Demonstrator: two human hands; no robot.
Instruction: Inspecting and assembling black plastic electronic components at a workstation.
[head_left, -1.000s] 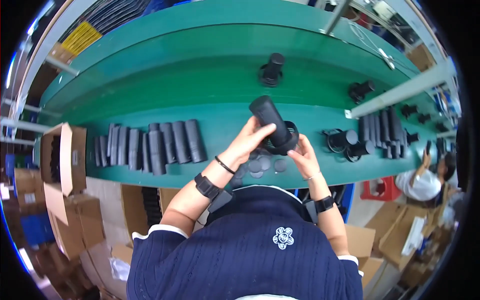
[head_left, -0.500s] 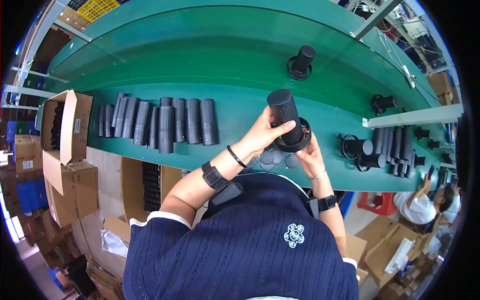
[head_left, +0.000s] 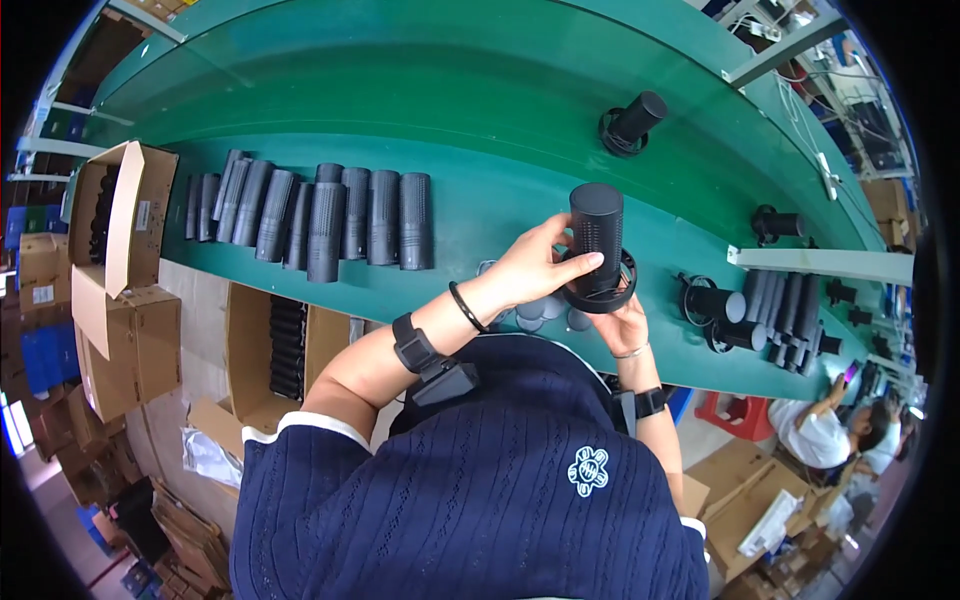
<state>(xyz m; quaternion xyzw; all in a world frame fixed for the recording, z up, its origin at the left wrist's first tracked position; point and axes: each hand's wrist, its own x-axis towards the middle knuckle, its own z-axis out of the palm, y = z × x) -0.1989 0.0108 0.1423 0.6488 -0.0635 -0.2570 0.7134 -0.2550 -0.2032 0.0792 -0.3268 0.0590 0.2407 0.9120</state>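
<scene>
Here, above a green workbench, the left hand has its fingers and thumb clamped around a black perforated cylinder, whose lower end sits inside a black ring mount. The right hand touches the mount's underside, its partly hidden fingers' grip impossible to tell.

Navy knit top; white sleeve trim; black straps

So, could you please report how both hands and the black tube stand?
Left hand gripping black tube. Right hand at ring around base, grip partly hidden. Grey discs near hands, nothing visibly blocking.
</scene>
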